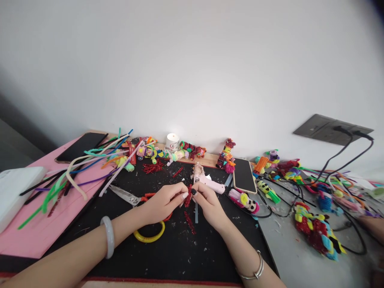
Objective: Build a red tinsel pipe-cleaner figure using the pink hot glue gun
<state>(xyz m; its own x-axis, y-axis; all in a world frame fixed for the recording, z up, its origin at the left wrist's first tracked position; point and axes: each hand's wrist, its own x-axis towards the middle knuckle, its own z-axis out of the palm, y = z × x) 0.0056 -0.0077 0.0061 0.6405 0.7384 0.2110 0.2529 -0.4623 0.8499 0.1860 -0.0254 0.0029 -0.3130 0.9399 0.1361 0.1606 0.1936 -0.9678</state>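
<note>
Here, left hand (163,202) and right hand (208,202) pinch a red glittery pipe cleaner (188,196) between fingertips, near a pink glue gun (210,182).

- One view, worn on the head, looks forward and down across the worktop (228,256).
- It faces a white wall (192,60).
- Both forearms enter from the near bottom edge.

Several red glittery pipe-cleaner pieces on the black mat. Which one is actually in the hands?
The short red glittery pipe-cleaner piece pinched upright between the left hand and right hand. The others lie loose on the black mat: one just below the hands, the rest nearer the wall.
</note>
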